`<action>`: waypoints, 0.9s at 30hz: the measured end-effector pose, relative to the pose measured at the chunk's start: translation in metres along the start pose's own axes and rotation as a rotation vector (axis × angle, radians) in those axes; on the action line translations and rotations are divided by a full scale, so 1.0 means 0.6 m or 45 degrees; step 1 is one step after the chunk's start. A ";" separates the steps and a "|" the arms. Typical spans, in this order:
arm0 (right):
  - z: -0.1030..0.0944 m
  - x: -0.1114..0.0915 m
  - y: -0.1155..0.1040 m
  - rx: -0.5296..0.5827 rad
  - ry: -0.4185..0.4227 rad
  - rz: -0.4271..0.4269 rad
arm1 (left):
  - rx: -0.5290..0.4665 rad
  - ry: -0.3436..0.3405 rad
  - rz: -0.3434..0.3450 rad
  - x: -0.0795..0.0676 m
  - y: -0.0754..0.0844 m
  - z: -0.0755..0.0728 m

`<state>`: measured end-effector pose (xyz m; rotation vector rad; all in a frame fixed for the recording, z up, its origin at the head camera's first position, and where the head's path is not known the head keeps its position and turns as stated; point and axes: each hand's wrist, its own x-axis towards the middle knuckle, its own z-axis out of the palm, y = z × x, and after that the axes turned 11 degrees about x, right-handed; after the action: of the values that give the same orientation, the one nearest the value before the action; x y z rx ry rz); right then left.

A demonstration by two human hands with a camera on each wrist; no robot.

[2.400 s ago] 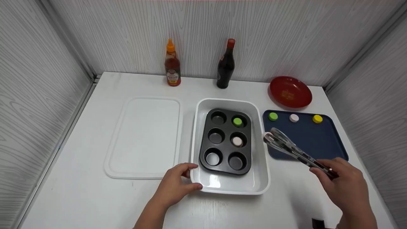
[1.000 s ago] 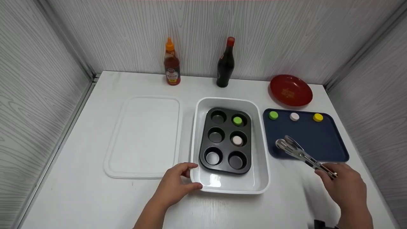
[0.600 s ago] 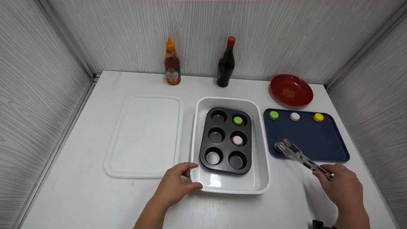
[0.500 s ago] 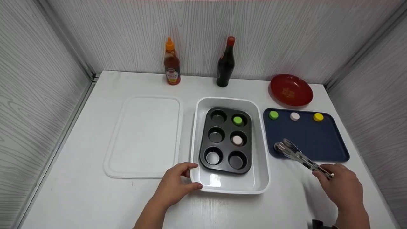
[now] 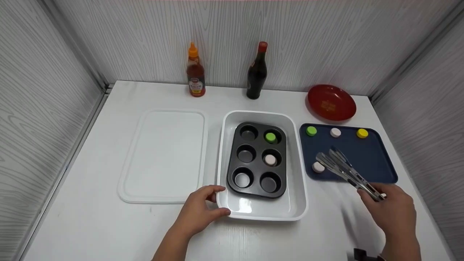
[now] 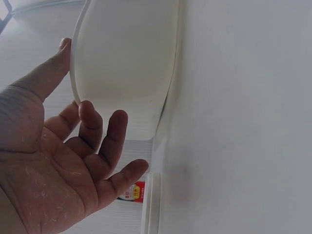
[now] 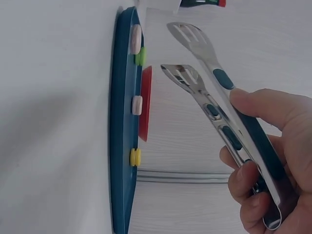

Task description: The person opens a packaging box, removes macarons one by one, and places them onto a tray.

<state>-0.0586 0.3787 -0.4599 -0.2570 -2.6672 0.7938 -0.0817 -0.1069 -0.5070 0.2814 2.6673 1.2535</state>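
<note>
Metal tongs with dark inlays (image 7: 258,136) angle out of the person's right hand (image 5: 393,208), whose grip pinches their rear half between the thumb and curled fingers; the two arms stand apart, and the slotted tips hang above a dark-blue rectangular tray with a raised rim (image 5: 369,163). At that tray's near left corner lies a pale pink round disc (image 5: 318,167), beside the tips in the head view and clear of them in the right wrist view. Along the far edge, well apart from one another, sit a bright green disc (image 5: 311,131), a pale pinkish disc (image 5: 335,132) and a yellow disc (image 5: 362,133). To the left, a deep white rectangular basin (image 5: 268,210) has its near left corner held by the left hand (image 5: 201,212), that grip set with thumb and forefinger against the rim. Inside rests a dark grey six-cup muffin pan (image 5: 258,163), with a small green disc (image 5: 270,137) in its far right cup and a small pink disc (image 5: 270,160) in the middle right one. On the white table (image 5: 108,224), a flat white rectangular panel (image 5: 165,156) lies left of the basin; behind stand an orange-capped sauce bottle (image 5: 196,78), a dark red-capped bottle (image 5: 257,74) and a round red dish (image 5: 331,102).
</note>
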 end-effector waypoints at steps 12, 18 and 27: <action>0.038 0.008 -0.059 0.215 0.144 -0.260 | -0.006 -0.002 -0.012 -0.001 0.003 -0.001; 0.055 0.009 -0.084 0.253 0.131 -0.382 | -0.011 0.002 -0.003 0.000 0.002 -0.001; 0.085 0.008 -0.114 0.231 0.147 -0.507 | -0.008 -0.003 0.000 0.001 -0.001 0.000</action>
<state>-0.0873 0.2984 -0.4604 0.2585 -2.4034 0.8502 -0.0823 -0.1074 -0.5077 0.2813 2.6611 1.2601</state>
